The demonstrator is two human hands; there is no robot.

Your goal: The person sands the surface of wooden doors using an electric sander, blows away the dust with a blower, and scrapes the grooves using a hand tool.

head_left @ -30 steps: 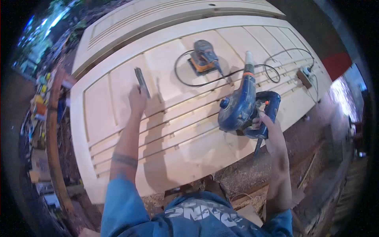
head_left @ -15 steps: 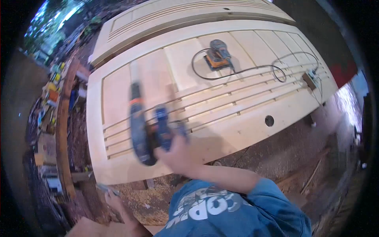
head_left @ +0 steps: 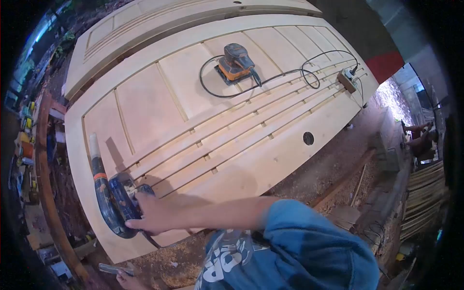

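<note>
My right hand [head_left: 152, 212] is closed round the handle of a blue-and-black hand-held blower [head_left: 116, 198], which has an orange ring and a pale tube at its tip. The blower is over the near left corner of a pale wooden door [head_left: 232, 203], and its nozzle points away from me. At the bottom left, below the door's edge, my left hand [head_left: 128, 281] grips a flat grey bar [head_left: 114, 269] whose kind I cannot make out. An orange-and-black sheet sander [head_left: 235, 63] rests on the door panels, its cord looping to a small socket box [head_left: 347, 81].
Behind lies a second wooden door [head_left: 193, 29]. A brown timber beam [head_left: 48, 193] runs along the left, beside cluttered boxes and tools. Sawdust [head_left: 183, 266] covers the ground below. A stack of thin wood strips [head_left: 423, 198] stands at the right, with another person [head_left: 423, 140] beyond.
My right hand has carried the blower left, to the door's near left corner. My left hand has shifted lower in view with the grey bar. The whole view has turned; the sander stays on the door.
</note>
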